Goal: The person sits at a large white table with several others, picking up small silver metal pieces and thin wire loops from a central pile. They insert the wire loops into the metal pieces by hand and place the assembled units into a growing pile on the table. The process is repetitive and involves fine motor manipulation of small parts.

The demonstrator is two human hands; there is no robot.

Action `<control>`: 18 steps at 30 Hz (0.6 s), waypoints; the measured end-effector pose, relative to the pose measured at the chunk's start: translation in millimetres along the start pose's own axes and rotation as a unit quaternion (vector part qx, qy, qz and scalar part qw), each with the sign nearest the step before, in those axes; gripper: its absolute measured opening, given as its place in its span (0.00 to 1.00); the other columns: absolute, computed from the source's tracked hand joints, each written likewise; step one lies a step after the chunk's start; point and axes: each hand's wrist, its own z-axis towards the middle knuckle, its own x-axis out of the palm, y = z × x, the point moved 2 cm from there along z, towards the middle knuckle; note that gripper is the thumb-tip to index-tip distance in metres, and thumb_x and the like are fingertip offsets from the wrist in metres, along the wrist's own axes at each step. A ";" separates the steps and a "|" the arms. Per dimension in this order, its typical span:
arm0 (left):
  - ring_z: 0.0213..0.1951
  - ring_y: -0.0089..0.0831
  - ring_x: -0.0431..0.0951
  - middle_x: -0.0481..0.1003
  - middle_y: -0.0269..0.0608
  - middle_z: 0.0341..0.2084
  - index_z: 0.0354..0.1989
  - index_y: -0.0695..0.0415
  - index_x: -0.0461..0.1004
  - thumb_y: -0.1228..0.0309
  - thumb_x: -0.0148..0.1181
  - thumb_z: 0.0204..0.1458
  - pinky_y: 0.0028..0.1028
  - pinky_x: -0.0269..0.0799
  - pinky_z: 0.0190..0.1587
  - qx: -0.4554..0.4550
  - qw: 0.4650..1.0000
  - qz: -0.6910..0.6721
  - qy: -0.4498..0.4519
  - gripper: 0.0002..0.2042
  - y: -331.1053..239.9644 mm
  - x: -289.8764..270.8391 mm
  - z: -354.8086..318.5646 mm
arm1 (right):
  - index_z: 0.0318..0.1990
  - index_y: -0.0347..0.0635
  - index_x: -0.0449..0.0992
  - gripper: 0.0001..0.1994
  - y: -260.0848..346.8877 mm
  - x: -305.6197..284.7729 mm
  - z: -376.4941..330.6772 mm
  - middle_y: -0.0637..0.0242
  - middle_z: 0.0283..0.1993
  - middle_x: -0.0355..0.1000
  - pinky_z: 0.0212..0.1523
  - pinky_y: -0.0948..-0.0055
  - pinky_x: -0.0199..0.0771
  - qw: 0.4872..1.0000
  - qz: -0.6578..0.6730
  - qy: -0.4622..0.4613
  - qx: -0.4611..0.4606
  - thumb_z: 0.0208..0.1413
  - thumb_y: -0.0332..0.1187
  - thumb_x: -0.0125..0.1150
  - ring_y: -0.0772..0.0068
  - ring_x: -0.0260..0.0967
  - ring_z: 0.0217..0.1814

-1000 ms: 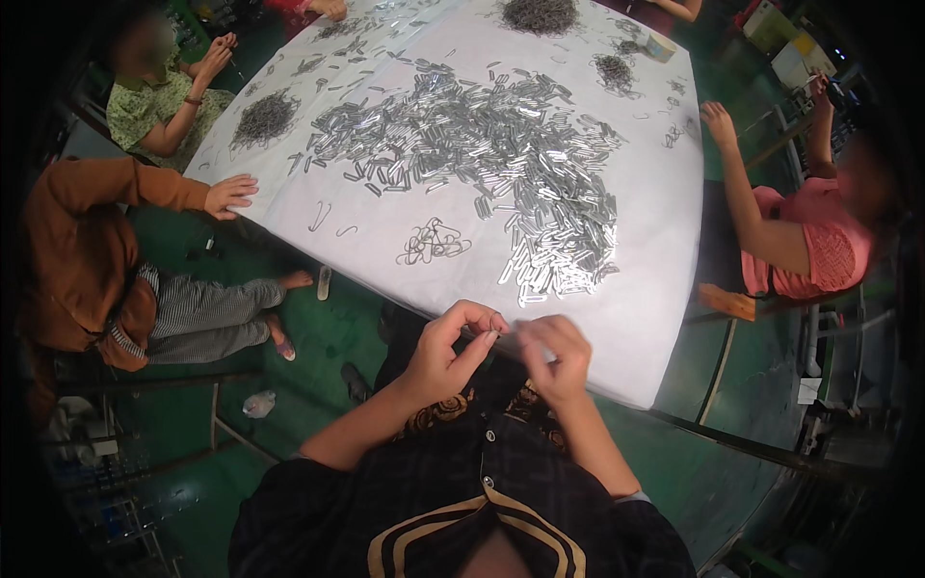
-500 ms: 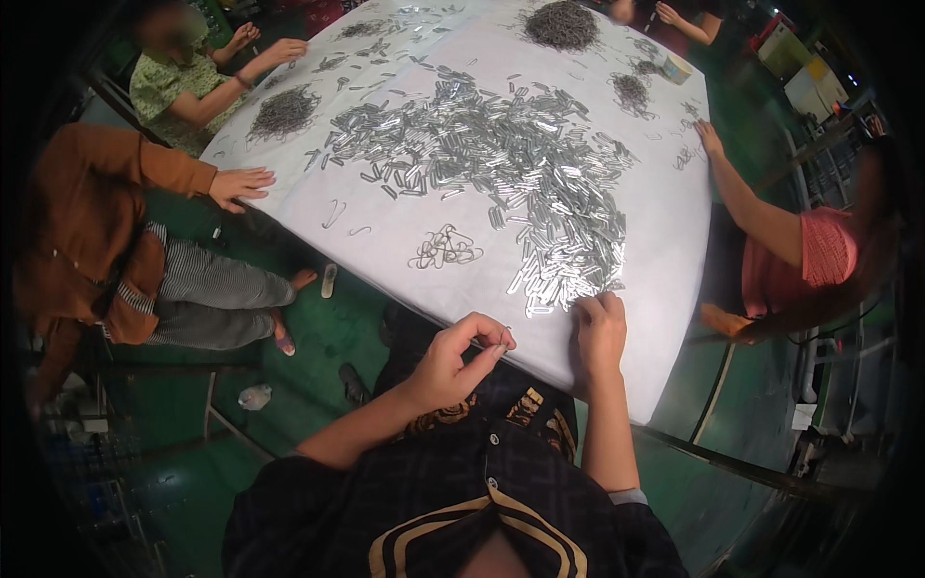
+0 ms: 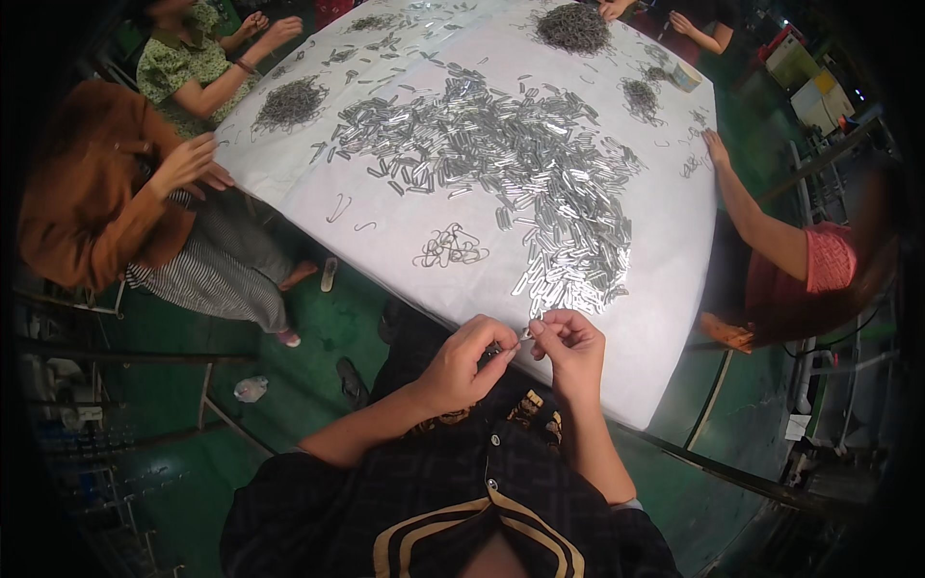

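Observation:
My left hand (image 3: 461,366) is pinched just over the table's near edge, closed on a thin, dark wire piece largely hidden by the fingers. Close beside it, my right hand (image 3: 573,354) pinches a small shiny metal piece (image 3: 526,337), its end near the left fingertips. Whether the two pieces touch is too small to tell. Just beyond my right hand spreads a large heap of flat, elongated silver metal pieces (image 3: 568,226). A small loose pile of bent wire hooks (image 3: 451,247) lies left of the heap.
The white-covered table (image 3: 366,265) carries darker wire piles, one at the far end (image 3: 573,29), one at the left (image 3: 289,104), one at the right (image 3: 640,99). A tub (image 3: 683,76) stands far right. Several people work around the edges; one's hand (image 3: 715,146) rests on the right edge.
My right hand has come from the heap's near end leftward to my left hand, with a shiny piece in its fingers. The person in brown at left has drawn a hand back off the table.

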 end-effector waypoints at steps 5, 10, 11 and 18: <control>0.33 0.41 0.72 0.70 0.44 0.29 0.33 0.62 0.67 0.82 0.57 0.48 0.33 0.68 0.36 0.002 0.999 0.047 0.006 0.07 -0.1 -2.5 -1.8 | 0.34 0.33 0.75 0.06 9.8 13.0 -8.8 0.67 0.26 0.74 0.26 0.83 0.69 1.000 -0.009 0.000 0.000 0.50 0.23 0.66 0.83 0.69 0.24; 0.33 0.43 0.72 0.70 0.43 0.28 0.33 0.61 0.66 0.81 0.58 0.47 0.34 0.68 0.35 0.002 0.997 0.079 0.014 0.08 1.7 -2.4 -3.2 | 0.33 0.31 0.76 0.05 11.1 14.8 -14.9 0.67 0.28 0.74 0.31 0.83 0.69 0.987 -0.136 -0.022 -0.082 0.49 0.22 0.66 0.82 0.69 0.28; 0.33 0.43 0.72 0.70 0.43 0.28 0.33 0.61 0.66 0.81 0.58 0.47 0.34 0.68 0.35 0.010 0.996 0.086 0.018 0.08 3.3 -2.7 -3.4 | 0.33 0.31 0.76 0.05 11.5 15.9 -16.4 0.67 0.28 0.75 0.32 0.83 0.68 0.984 -0.148 -0.025 -0.098 0.49 0.22 0.67 0.82 0.69 0.29; 0.34 0.44 0.75 0.74 0.47 0.28 0.32 0.62 0.72 0.78 0.60 0.46 0.34 0.70 0.36 -0.049 0.996 0.046 0.054 0.05 20.7 -28.8 3.8 | 0.31 0.32 0.77 0.05 12.9 19.1 -22.3 0.67 0.29 0.75 0.33 0.81 0.68 0.957 -0.233 -0.020 -0.174 0.48 0.22 0.67 0.82 0.68 0.30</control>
